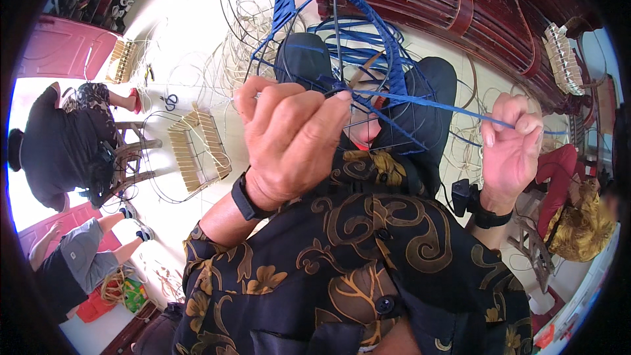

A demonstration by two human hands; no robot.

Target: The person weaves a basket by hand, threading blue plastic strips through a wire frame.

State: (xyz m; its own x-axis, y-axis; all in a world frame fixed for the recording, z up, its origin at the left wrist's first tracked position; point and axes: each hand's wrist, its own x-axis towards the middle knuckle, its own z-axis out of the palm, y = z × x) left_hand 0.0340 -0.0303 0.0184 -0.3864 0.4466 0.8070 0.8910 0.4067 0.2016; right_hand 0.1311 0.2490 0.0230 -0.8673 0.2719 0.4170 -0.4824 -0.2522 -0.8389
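Note:
A dark wire basket frame (pixel 335 21) stands between my knees, its top edge and one arched rib (pixel 397 75) wrapped in blue strip. My left hand (pixel 289 133) is closed on the frame near a bunched blue knot, thumb and forefinger pressed together there. From that spot a narrow blue strip (pixel 453 108) runs taut to the right. My right hand (pixel 514 144) pinches it near its free end, well apart from the frame. Loose blue strips (pixel 368 31) lie in loops on the floor beyond the frame. My left fingers hide part of the wire joint.
Dark red wooden furniture (pixel 427 1) spans the far right. Pale strips (pixel 246 59) tangle on the floor at far left, near scissors (pixel 170 100), pliers (pixel 150 74) and a tan half-woven frame (pixel 199 148). Two people are at left; another person (pixel 582 223) sits at right.

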